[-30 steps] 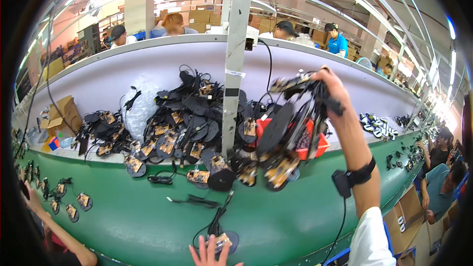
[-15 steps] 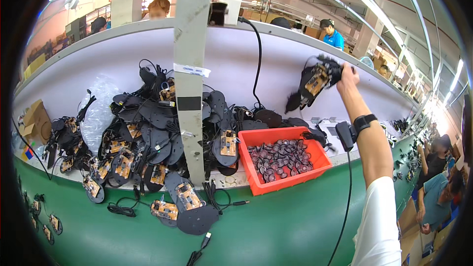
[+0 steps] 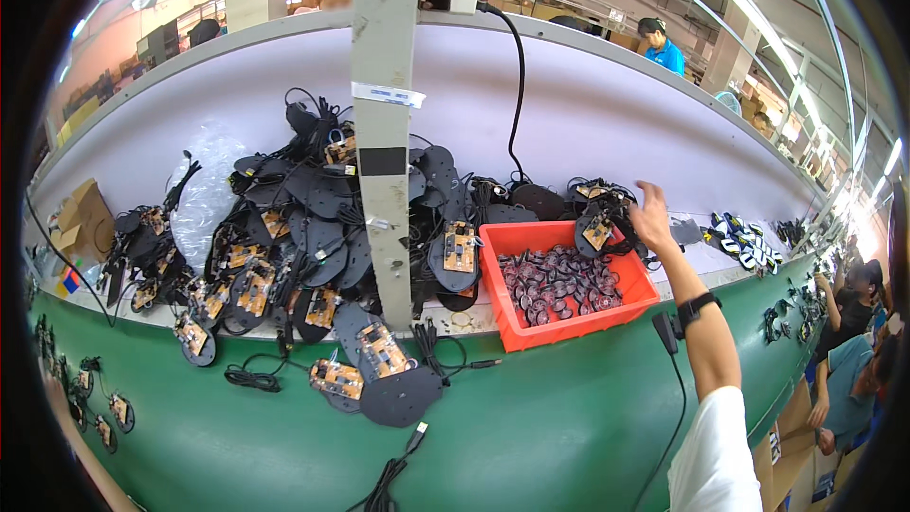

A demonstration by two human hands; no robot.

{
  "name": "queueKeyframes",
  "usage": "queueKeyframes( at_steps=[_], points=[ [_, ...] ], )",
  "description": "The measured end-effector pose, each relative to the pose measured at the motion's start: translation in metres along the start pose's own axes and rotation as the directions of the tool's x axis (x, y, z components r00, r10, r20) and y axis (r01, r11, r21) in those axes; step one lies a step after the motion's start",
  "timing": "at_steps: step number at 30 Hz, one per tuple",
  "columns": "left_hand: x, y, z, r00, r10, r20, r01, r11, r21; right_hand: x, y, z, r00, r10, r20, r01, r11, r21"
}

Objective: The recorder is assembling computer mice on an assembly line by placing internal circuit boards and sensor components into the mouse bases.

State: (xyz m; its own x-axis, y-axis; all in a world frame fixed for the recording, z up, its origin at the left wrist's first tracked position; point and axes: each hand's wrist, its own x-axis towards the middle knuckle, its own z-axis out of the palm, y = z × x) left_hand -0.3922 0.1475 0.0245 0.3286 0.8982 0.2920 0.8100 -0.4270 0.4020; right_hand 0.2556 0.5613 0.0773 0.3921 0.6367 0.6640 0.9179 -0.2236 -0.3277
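Note:
My right hand (image 3: pixel 651 217) is open, fingers apart, just right of a bundle of black discs with brown circuit boards and cables (image 3: pixel 597 231). That bundle rests at the back right rim of a red bin (image 3: pixel 531 334). Inside the bin lie many small dark round parts (image 3: pixel 545 296). At the far left rim of the view, my left forearm (image 3: pixel 85 460) comes in from the lower edge. My left hand (image 3: pixel 55 400) is dim and partly cut off, near several small boards on discs (image 3: pixel 118 411); its fingers do not show clearly.
A big heap of black discs with circuit boards (image 3: pixel 313 194) covers the shelf behind a grey post (image 3: pixel 384 133). More boards (image 3: pixel 384 351) and cables lie on the green table (image 3: pixel 559 427). Plastic wrap (image 3: pixel 204 199) and a cardboard box (image 3: pixel 87 218) stand left. Co-workers (image 3: pixel 844 389) are at right.
My right hand has come down from in front of the back panel and let go of the bundle at the bin's rim. My left forearm has come into view at the left.

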Motion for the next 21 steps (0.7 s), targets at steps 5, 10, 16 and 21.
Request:
queueKeyframes(
  at_steps=[5,10,16,21],
  points=[
    [-0.024,0.004,-0.003,0.996,-0.010,-0.085,0.009,1.000,-0.020,-0.058,-0.102,-0.064,0.618,-0.494,0.611,0.684,0.722,-0.109],
    [-0.040,-0.010,-0.013,0.993,-0.059,-0.105,0.059,0.998,-0.002,-0.041,-0.077,-0.038,0.750,-0.552,0.364,0.577,0.815,0.050],
    [-0.056,-0.024,-0.038,0.998,-0.049,-0.050,0.049,0.999,-0.018,-0.049,-0.173,-0.071,0.863,-0.495,-0.101,0.484,0.867,-0.117],
    [-0.088,-0.032,-0.037,0.997,-0.051,-0.063,0.050,0.999,-0.023,-0.260,-0.356,-0.145,0.209,-0.880,0.427,0.625,0.456,0.633]
  ],
)
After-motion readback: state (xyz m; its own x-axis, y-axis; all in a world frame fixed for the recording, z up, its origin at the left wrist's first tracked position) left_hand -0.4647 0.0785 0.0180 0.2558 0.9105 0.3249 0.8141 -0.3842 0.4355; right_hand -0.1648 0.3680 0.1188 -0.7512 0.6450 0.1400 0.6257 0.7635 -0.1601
